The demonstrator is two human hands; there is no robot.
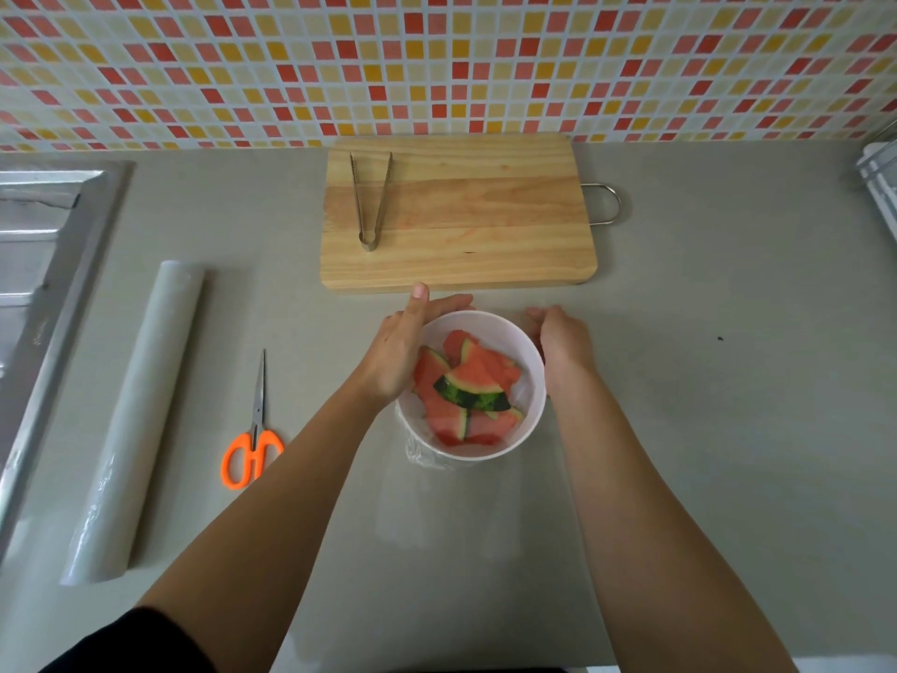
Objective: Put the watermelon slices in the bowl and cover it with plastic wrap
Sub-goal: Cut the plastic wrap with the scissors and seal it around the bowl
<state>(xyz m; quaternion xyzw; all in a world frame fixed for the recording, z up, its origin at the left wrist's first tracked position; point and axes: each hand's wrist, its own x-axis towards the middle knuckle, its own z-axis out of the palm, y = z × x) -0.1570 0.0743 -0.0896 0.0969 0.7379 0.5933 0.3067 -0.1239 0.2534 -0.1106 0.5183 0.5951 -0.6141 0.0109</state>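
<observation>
Lighting: even, soft, moderately bright; source not in view. Shadows faint, short, diffuse, e.g. along near edge of cutting board (456, 213) at centre top. Mild glare on steel sink (43, 264), left edge. Wide-angle distortion: tiled wall (437, 60) rows bow at upper corners. Centre fairly sharp; slight softness overall, forearms at bottom somewhat blurred.

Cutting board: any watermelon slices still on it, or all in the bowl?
All in: slices fill the bowl; the board holds only tongs.
</observation>
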